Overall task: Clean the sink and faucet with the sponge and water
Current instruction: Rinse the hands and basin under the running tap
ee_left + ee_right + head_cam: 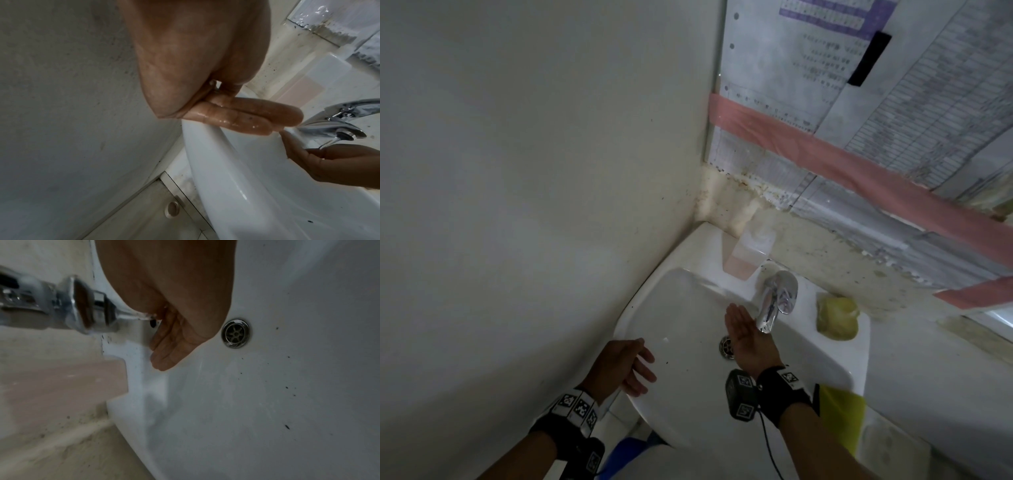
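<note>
I judge the scrubbing unfinished: my right hand [748, 337] cups flat-fingered under the faucet [774, 301], my left hand [628, 365] hangs loose and empty, the sponge [837, 318] untouched at three o'clock, specks dotting the sink [674, 308].

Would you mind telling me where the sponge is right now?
In the head view, the yellow sponge lies on the sink ledge, right of the faucet, beside the wall; neither hand touches it.

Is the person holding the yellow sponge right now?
No, the yellow sponge lies on the sink ledge beside the faucet, and both hands are empty.
</note>
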